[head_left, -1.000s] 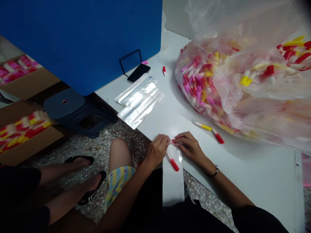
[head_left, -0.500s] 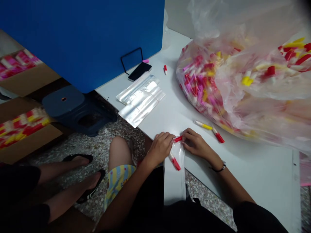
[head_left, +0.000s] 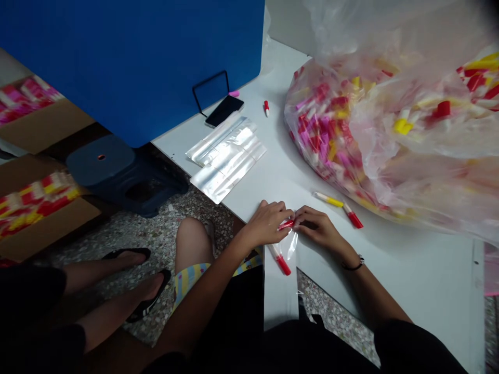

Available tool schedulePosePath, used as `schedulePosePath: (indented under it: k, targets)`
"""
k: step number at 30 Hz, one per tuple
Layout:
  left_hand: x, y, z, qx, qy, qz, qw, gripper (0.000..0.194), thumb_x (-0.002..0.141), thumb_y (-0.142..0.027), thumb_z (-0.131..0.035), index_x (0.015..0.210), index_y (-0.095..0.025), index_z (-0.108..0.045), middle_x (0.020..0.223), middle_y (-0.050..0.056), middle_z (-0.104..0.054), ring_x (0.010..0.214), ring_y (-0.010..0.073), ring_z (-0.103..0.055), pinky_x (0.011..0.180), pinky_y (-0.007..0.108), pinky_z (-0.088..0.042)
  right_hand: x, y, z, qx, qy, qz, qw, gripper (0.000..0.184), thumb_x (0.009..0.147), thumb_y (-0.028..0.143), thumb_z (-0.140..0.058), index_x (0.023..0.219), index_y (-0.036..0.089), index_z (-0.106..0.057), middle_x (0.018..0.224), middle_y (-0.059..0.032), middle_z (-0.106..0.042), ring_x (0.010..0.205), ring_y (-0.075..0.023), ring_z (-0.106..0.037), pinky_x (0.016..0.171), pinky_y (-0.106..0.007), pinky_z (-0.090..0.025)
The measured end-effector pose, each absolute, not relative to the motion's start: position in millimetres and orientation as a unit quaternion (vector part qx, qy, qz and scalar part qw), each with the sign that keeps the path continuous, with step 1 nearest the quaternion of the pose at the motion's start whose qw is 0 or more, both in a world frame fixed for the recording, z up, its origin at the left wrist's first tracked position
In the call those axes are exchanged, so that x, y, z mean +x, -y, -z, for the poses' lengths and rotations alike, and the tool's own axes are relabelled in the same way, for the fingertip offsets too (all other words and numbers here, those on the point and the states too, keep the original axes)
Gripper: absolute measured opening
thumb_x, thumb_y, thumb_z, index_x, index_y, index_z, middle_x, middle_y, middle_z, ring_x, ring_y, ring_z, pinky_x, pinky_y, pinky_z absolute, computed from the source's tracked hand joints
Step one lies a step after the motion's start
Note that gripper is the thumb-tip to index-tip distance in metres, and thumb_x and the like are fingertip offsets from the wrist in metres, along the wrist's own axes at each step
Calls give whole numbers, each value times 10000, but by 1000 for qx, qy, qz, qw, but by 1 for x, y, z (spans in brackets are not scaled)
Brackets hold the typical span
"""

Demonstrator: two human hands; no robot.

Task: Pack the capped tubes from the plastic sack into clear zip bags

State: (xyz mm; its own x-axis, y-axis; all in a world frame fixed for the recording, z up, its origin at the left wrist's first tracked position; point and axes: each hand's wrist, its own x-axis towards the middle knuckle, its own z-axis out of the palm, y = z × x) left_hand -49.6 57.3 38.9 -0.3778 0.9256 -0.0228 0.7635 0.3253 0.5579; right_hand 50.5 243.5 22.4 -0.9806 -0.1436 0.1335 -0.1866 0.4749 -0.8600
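Bag [head_left: 331,135] at the upper right, on the bench [head_left: 421,275], pens heaped inside — two more pens [head_left: 328,199] right before it. Lower centre, a gripped pen [head_left: 286,225] between left hand [head_left: 268,223] and right hand [head_left: 317,226]. Upper centre, phone [head_left: 224,110] behind the sleeves [head_left: 229,158]; stool [head_left: 99,161] on the floor [head_left: 156,234] at left — boxes [head_left: 50,228] at the frame's left edge.
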Motion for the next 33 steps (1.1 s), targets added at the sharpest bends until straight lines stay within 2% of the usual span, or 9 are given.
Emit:
schedulePosePath:
  k: [3,6,11,16,20,22,25,29,33]
  targets:
    - [-50,-60,-38,536,-793,-238,163,206,898,-347,-516,1024,-211,-605,990,29,-577,958,202,-527,785,335,-303,50,-242,-22,93,855,-510,13,112,887,275,-574,827,203,-635,926,-63,-588,843,-171,-584,733,-312,-472]
    - [-46,-60,-36,541,-790,-239,164,181,934,-310,-469,962,-187,-599,959,27,-601,936,193,-519,766,330,-295,49,-240,-23,95,850,-519,15,101,892,276,-569,844,202,-619,895,-56,-581,813,-165,-573,719,-310,-459]
    - [-36,-56,-31,535,-794,-248,147,221,971,-273,-410,917,-173,-600,917,26,-625,915,184,-518,765,336,-281,49,-238,-24,99,855,-509,12,118,910,265,-531,834,203,-596,853,-43,-588,790,-160,-562,714,-305,-444]
    - [-34,-52,-27,522,-805,-248,138,311,986,-314,-396,812,-171,-611,815,17,-652,856,181,-512,744,346,-265,50,-234,-23,86,869,-488,12,126,915,268,-513,821,203,-567,816,-34,-581,751,-158,-543,683,-300,-425]
    - [-39,-45,-27,505,-809,-274,125,264,976,-307,-421,880,-202,-642,787,8,-646,875,186,-519,783,355,-286,51,-233,-24,80,879,-471,14,133,918,280,-499,820,203,-545,808,-35,-563,744,-166,-529,673,-306,-415]
    - [-41,-41,-27,490,-810,-301,111,223,969,-299,-434,1030,-216,-632,897,19,-659,932,188,-529,833,362,-310,51,-238,-24,79,890,-448,30,118,919,265,-480,830,203,-526,812,-36,-552,741,-166,-520,675,-310,-414]
    - [-39,-35,-29,444,-826,-343,64,298,969,-287,-409,1232,-218,-532,1198,54,-605,1115,198,-495,918,366,-338,52,-250,-21,26,918,-385,95,90,900,238,-473,821,202,-498,777,-28,-527,704,-163,-498,649,-308,-406]
    - [-24,-33,-37,347,-875,-336,27,380,945,-314,-422,1302,-189,-459,1335,93,-515,1206,228,-453,979,383,-359,55,-261,-19,-87,933,-305,172,75,855,217,-488,782,205,-477,691,-6,-499,610,-150,-457,586,-307,-380]
    - [-5,-41,-40,371,-893,-242,82,753,803,-490,-627,1405,-149,-329,1454,168,-394,1308,340,-365,1051,501,-299,60,-255,-23,-85,941,-281,165,125,827,243,-530,712,210,-495,620,-2,-485,564,-151,-454,543,-313,-374]
